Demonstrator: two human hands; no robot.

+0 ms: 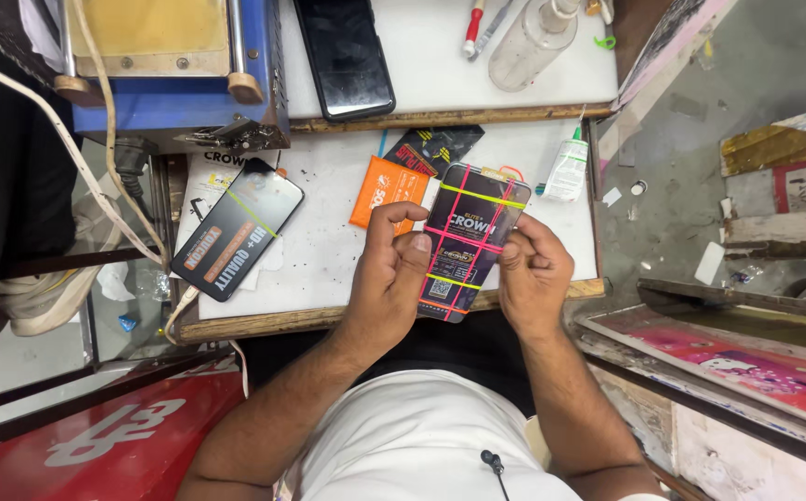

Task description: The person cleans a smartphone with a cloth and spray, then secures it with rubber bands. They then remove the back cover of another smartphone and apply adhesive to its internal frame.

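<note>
A: What is held in the hands?

B: A dark phone-sized package (466,243), bound with pink and yellow rubber bands, is held between both hands above the near edge of a white work board (328,255). The left hand (386,269) is wrapped round its left side, with the thumb pressed on the front face. The right hand (533,271) is closed on its right side, with fingertips laid over the edge near the bands. The package is clamped from both sides and tilted slightly.

A: What is seen around it?

B: Just behind the package, an orange packet (384,190) and a black packet (432,148) are laid on the board, partly overlapped. To the left, well apart from the hands, a second dark package (238,228) with one yellow-green band is laid at a slant. A small white tube with a green cap (567,169) is placed near the board's right edge.

A: And farther back?

B: On a raised white shelf, a black phone (344,56) is laid face up, beside a clear plastic bottle (533,42) and a red-handled tool (473,28). A blue machine (175,70) is seen at the upper left.
</note>
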